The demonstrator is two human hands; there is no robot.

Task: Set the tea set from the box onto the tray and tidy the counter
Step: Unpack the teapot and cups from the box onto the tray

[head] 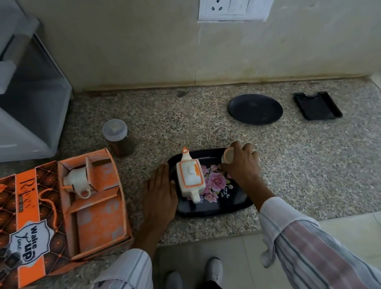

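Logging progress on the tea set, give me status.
Left hand flat at tray edge; right hand holding a cup. Teapot on tray, one white piece in box. Nothing in the way.

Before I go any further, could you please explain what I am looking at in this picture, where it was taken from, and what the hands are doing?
There is no machine here: a person wears a wide-angle camera on the head, so this single view looks down over their own arms at a speckled stone counter.

In the middle lies a dark floral tray with a white and orange teapot standing on it. The left hand rests flat at the tray's left edge. The right hand holds a small cup over the tray's far right part.

To the left is the open orange box, with one white jug-like piece still lying in a compartment. Behind it stands a lidded jar. Farther right are a round black plate and a small black rectangular tray. A wall socket is above.
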